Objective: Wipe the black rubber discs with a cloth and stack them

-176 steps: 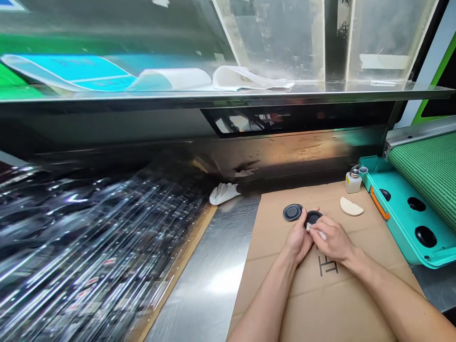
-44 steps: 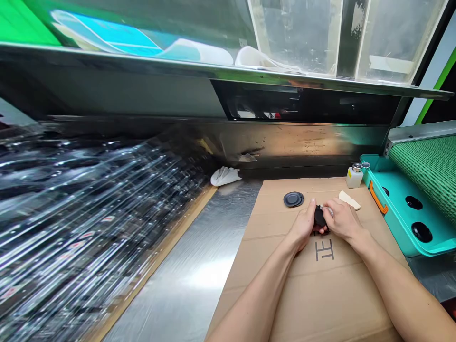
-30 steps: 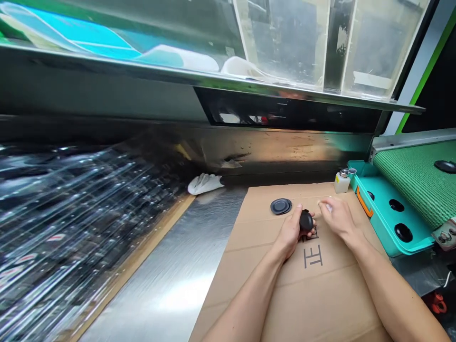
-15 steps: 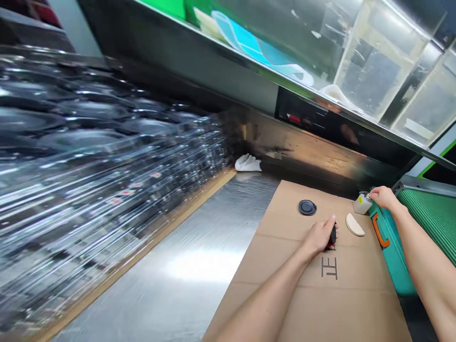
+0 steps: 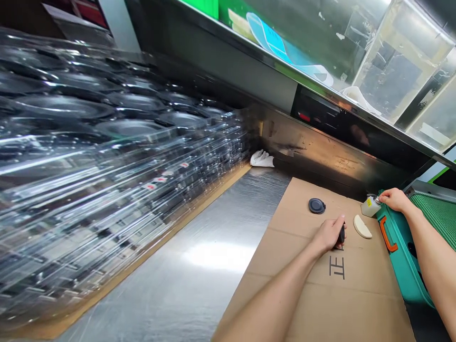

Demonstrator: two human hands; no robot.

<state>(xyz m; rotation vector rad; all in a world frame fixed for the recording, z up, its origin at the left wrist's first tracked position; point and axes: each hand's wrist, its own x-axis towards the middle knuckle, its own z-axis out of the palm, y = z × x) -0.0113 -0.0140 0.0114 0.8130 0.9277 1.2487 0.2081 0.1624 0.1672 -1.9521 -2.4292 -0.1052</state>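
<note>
A small, round, black part (image 5: 341,234) is gripped by the left hand (image 5: 328,233) above the tan corrugated cardboard sheet (image 5: 306,294); the fingers are closed around it and the thumb is extended along it. The part is presented nearly edge-on, its visible long axis directed away from the body, and much of its face is hidden by the hand. The squat, white, square-sided bottle (image 5: 370,207) with a yellow label is located beyond the left-hand grip and to its right, at the far edge of the sheet. The right hand (image 5: 394,199) is much the nearer to the bottle: its fingertips are brought narrowly together at the metal top (image 5: 377,200), with the bottle body just to their left. Whether anything is pinched there cannot be told. The bottle's long axis appears upright, though the view is slanted. The cream, half-moon-shaped pad (image 5: 362,227) is laid flat between the two grips, just to the right of the left hand, its long axis directed from far left to near right. A second black, round part (image 5: 316,205) is laid flat beyond the left hand and to its left. The teal plastic case (image 5: 402,270) with an orange handle (image 5: 387,235) is positioned right of the sheet, partly below the right forearm.
</note>
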